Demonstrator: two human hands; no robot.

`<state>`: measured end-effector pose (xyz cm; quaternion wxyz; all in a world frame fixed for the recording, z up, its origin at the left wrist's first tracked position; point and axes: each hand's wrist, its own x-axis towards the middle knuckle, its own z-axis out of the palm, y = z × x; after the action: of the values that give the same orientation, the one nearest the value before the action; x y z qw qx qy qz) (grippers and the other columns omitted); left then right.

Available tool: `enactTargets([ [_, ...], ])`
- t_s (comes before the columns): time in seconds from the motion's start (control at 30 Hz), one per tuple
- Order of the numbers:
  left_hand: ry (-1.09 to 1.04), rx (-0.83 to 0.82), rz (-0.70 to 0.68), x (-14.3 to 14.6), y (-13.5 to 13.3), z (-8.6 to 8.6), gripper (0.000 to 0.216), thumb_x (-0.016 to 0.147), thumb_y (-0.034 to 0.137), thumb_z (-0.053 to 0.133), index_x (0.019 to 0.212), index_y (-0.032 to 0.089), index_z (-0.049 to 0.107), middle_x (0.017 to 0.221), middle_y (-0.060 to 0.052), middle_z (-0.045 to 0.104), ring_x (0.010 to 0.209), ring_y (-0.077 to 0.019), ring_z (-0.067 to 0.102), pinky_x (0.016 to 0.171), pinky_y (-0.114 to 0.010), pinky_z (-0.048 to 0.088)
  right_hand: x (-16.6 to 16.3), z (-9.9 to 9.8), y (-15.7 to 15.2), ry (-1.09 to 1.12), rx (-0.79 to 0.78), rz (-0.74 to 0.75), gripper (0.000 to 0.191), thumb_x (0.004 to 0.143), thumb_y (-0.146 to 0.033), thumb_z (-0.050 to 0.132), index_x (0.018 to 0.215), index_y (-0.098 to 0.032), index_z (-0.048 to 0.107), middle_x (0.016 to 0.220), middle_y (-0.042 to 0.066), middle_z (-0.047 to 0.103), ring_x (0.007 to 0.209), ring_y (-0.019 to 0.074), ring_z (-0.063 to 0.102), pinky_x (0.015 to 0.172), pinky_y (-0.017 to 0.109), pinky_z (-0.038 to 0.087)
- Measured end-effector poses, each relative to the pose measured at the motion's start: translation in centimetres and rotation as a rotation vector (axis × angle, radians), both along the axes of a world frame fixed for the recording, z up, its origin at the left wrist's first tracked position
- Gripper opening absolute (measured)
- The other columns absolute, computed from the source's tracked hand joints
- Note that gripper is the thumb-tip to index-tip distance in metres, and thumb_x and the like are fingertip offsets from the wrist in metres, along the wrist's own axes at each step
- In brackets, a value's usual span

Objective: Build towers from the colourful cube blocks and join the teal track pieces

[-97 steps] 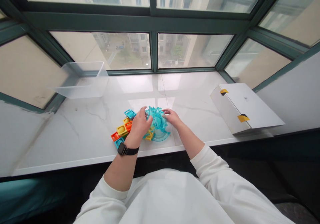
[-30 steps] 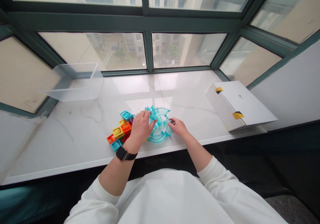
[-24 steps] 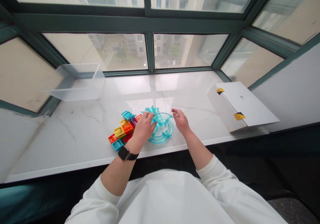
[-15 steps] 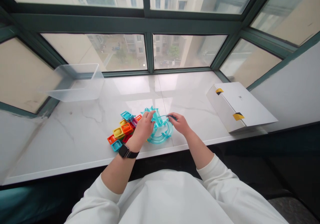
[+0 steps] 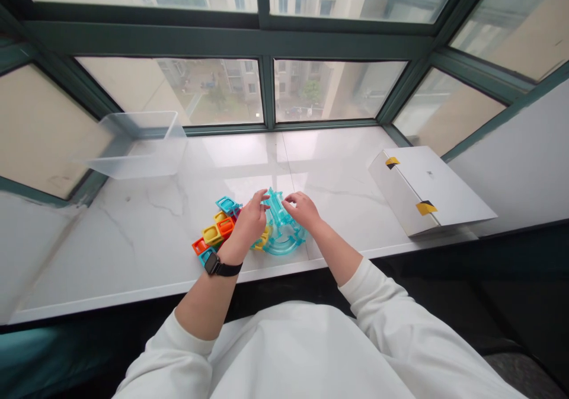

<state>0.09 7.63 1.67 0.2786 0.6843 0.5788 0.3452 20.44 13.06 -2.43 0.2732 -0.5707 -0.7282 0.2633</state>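
Right now the person is working at the near edge of a marble sill [image 5: 146,239], both white sleeves reaching forward, a dark watch [image 5: 213,264] on the left wrist. The step in hand looks like fitting one part onto another. The left hand [image 5: 249,218] and the right hand [image 5: 302,209] are meeting over a see-through blue piece [image 5: 276,202], which is standing up between them. The left hand is curling its thumb and fingertips onto the piece's left side, and the right hand is pinching it from the right, so both are grasping it rather than resting open.

Just below the piece a curved track [image 5: 284,243] of the same clear blue is lying flat on the sill, touching or nearly touching the piece's lower end — the exact joint is too small to make out. By my judgement, seating the piece would call for a steady two-sided grip and a careful line-up with the track, since the plastic looks light and likely to slide on the smooth stone.

Just left of the left hand, partly under it, a cluster of coloured blocks [image 5: 216,230] is lying in a heap. Farther right a white box [image 5: 429,188] is sitting well apart — and far left, against the window [image 5: 222,91], a clear tub [image 5: 133,144].
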Motion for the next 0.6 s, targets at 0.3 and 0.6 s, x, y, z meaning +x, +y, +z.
enactTargets([
  [0.3,0.835,-0.112,0.081,1.7,2.4,0.4,0.034,0.095,0.017,0.058,0.128,0.012,0.053,0.118,-0.021,0.068,0.102,-0.0315,0.074,0.086,-0.039,0.058,-4.3,1.1,4.1,-0.19,-0.271,0.016,0.01,0.082,-0.033,0.079,0.083,-0.023,0.078,0.089,0.006,0.08,0.086,0.0227,0.07,0.069,0.028,0.045],
  [0.6,0.739,0.013,0.138,1.8,2.1,1.6,0.041,0.099,0.014,0.05,0.14,0.01,0.05,0.119,-0.02,0.071,0.108,-0.0334,0.072,0.091,-0.043,0.057,-3.4,-0.3,4.0,-0.015,-0.26,-0.128,0.014,0.089,-0.027,0.059,0.084,-0.023,0.072,0.085,0.002,0.076,0.08,0.0189,0.065,0.069,0.027,0.042],
])
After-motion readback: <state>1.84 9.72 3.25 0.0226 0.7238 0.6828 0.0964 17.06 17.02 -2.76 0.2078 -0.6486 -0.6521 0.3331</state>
